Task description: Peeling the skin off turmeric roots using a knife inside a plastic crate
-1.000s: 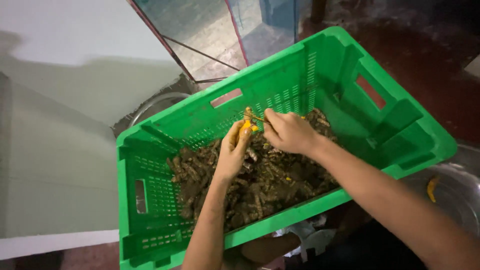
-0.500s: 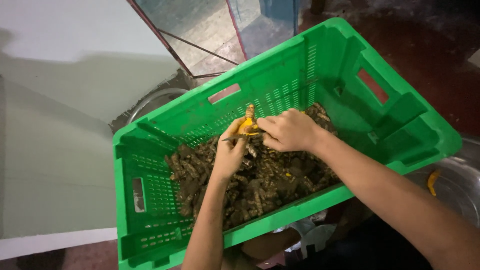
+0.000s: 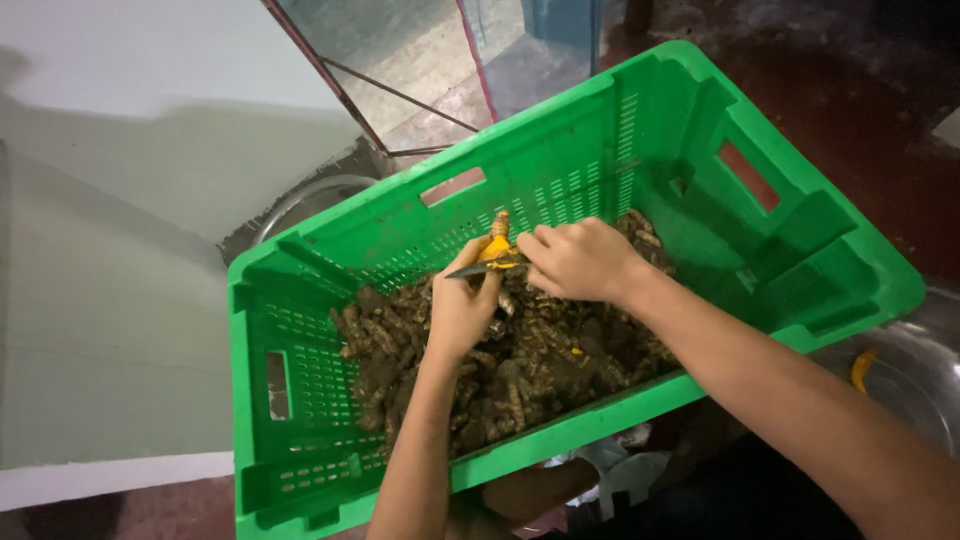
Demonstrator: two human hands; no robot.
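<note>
A big green plastic crate [image 3: 300, 400] tilts toward me, half filled with muddy brown turmeric roots [image 3: 520, 370]. Above the pile my left hand [image 3: 462, 305] pinches one root [image 3: 497, 240] whose peeled side shows bright orange. My right hand [image 3: 580, 258] grips a small knife [image 3: 478, 269], its dark blade lying flat against that root and pointing left. Both forearms reach in over the crate's near rim.
A round steel bowl [image 3: 910, 375] sits at the right, holding a peeled orange piece [image 3: 862, 368]. Another steel basin rim [image 3: 300, 200] shows behind the crate's far wall. A pale wall fills the left side; a dark reddish floor lies at the top right.
The view has drifted slightly, so the crate sits a little further right. Both hands stay on the root; the knife blade now shows sticking out to the left of it.
</note>
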